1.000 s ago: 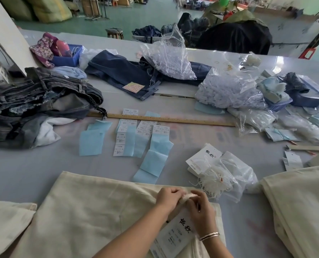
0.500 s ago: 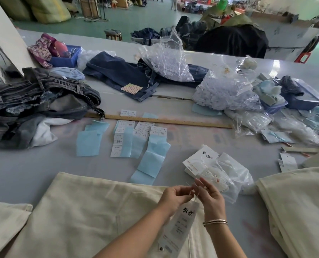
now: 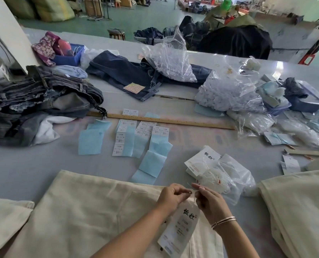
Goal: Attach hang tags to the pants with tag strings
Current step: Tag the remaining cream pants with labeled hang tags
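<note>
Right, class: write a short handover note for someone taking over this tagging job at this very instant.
Left hand and right hand each pinch the tag string above the hang tag, which hangs over the cream pants.
Spare tags and the bag of strings lie just beyond the hands.
Done: string is through the tag.
Left: fasten the string, if not already closed; whether it passes through the pants is unclear.
</note>
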Action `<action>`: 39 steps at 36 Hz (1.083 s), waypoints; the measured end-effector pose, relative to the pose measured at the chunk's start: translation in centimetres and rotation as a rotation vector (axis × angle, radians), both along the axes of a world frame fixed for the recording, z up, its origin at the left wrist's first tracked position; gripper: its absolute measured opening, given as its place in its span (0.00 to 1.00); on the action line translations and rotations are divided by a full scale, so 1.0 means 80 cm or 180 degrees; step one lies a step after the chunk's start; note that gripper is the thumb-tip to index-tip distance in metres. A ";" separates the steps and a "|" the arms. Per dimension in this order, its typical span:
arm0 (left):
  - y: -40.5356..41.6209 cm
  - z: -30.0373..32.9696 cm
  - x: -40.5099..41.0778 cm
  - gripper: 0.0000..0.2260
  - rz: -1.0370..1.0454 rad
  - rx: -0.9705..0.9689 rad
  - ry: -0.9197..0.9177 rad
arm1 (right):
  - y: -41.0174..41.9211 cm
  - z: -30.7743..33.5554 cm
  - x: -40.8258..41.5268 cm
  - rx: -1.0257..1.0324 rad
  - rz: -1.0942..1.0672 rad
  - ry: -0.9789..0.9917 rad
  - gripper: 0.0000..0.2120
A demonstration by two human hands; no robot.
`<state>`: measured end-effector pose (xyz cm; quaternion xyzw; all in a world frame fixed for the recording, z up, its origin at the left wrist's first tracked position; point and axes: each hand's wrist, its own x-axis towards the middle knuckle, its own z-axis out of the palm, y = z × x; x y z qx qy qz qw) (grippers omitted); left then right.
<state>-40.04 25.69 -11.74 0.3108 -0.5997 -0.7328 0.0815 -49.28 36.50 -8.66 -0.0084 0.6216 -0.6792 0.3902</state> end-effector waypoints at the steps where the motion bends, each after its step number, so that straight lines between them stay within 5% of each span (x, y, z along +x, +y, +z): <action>1: 0.000 0.002 0.000 0.02 -0.0006 0.0066 0.0016 | -0.001 0.003 0.000 -0.0130 0.0004 -0.0194 0.12; 12: -0.002 0.016 -0.001 0.02 0.0190 0.0602 0.0182 | -0.004 0.001 0.003 -0.0558 0.0037 -0.0629 0.12; 39: -0.006 0.019 0.000 0.04 -0.0001 -0.0062 0.0046 | -0.009 -0.009 0.007 -0.0273 -0.0074 -0.0378 0.07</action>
